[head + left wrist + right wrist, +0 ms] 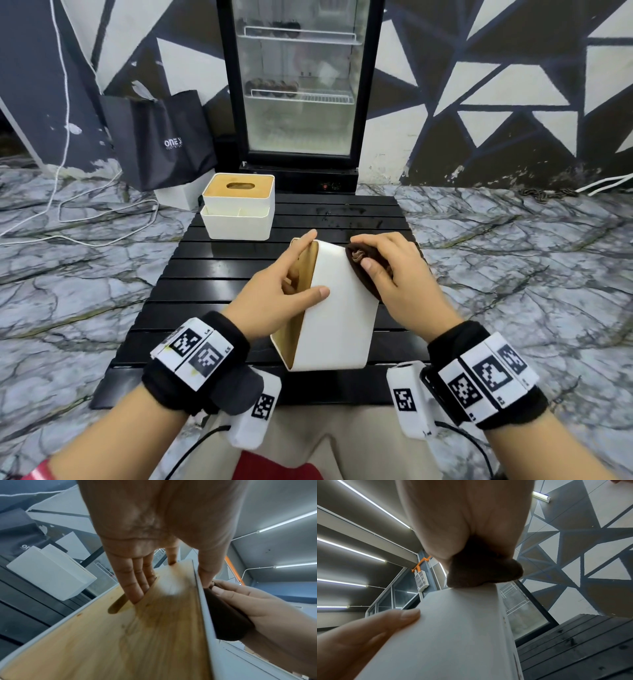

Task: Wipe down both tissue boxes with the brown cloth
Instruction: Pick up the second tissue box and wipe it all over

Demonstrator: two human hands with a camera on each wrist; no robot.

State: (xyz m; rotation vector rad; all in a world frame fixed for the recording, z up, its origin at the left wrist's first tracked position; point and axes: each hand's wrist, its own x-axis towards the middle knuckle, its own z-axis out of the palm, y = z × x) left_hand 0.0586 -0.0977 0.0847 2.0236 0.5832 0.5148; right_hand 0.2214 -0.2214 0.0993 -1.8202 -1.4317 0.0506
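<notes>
A white tissue box point(337, 315) with a wooden lid point(137, 635) is tipped on its side over the black slatted table point(212, 274). My left hand point(284, 291) holds it: several fingers hook into the lid's slot point(135, 592) and the thumb lies on the white upper face point(447, 635). My right hand point(394, 270) grips a bunched brown cloth point(363, 270) and presses it against the box's far right edge point(481, 572). A second white tissue box point(239, 209) with a wooden lid stands upright at the table's back left.
A glass-door fridge point(301, 85) stands behind the table. A black shopping bag point(161, 137) and a white box sit to its left, with white cables point(61, 212) on the marble floor. My lap is at the table's near edge.
</notes>
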